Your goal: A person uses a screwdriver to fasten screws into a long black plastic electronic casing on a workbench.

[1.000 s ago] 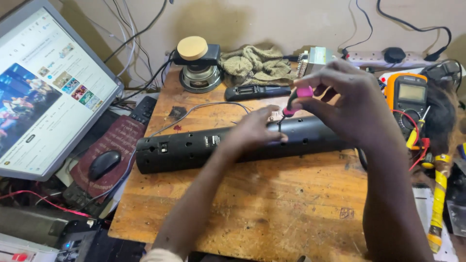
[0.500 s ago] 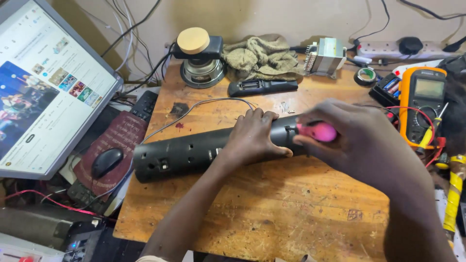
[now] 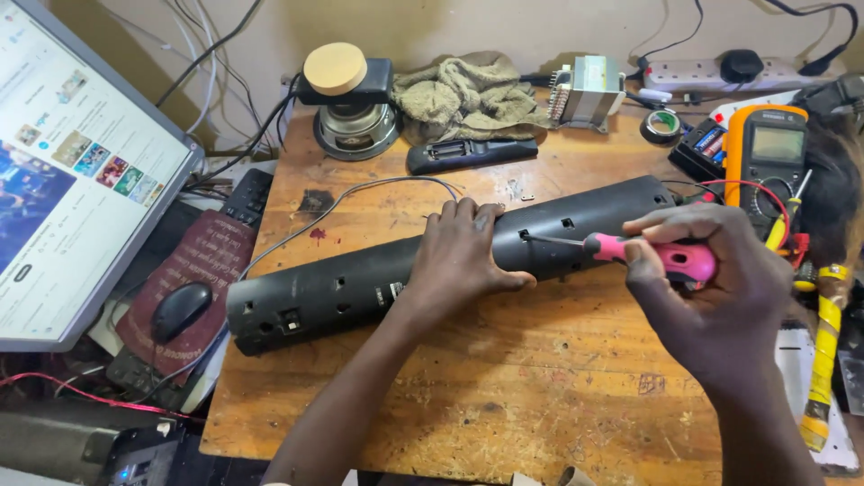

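- Head view: left hand [image 3: 459,256] lies flat on the long black casing [image 3: 450,261] mid-bench, fingers spread over its top, pressing rather than gripping.
- Right hand [image 3: 711,288] is closed round the pink-handled screwdriver [image 3: 652,255]; its tip meets a hole on the casing's right half.
- Casing lies slanted on the wooden bench [image 3: 540,396], left end nearer, right end farther.
- Risk: the rounded casing could roll under the push, since only a flat palm steadies it.
- Risk: the tip could slip from the hole and scratch the plastic or jab the left fingers just beside it.
- Risk: a small loose bit [image 3: 526,196] on the bench beyond the casing could be knocked off.
- Labels: small pale sticker [image 3: 396,290] on the casing by the left wrist, too small to tell more.
- Yellow multimeter [image 3: 765,153] far right with grey screen.
- Monitor [image 3: 63,171] left shows coloured thumbnails.
- Dark red mouse pad [image 3: 193,261] carries faint print.
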